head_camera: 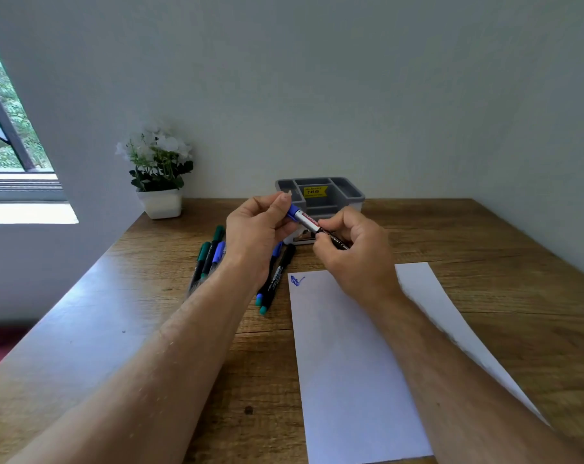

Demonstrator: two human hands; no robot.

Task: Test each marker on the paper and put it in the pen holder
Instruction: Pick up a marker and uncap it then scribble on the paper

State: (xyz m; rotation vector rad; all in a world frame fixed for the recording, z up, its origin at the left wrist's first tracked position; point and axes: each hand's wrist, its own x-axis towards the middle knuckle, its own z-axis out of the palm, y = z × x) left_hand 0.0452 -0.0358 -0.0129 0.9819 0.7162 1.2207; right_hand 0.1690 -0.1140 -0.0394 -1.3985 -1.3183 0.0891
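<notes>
A blue marker [306,220] with a blue cap and black body is held in the air in front of the grey pen holder [346,192]. My left hand [257,229] pinches its capped end, and my right hand [354,252] grips its black body. The white paper [354,363] lies below, with a blue scribble [296,280] at its top left corner. Several more markers lie on the table: green and blue ones [208,254] left of my left wrist, black and teal ones [274,279] beside the paper.
A white pot of white flowers [160,182] stands at the back left of the wooden table [150,313]. The wall runs right behind the pen holder. A window sits at far left.
</notes>
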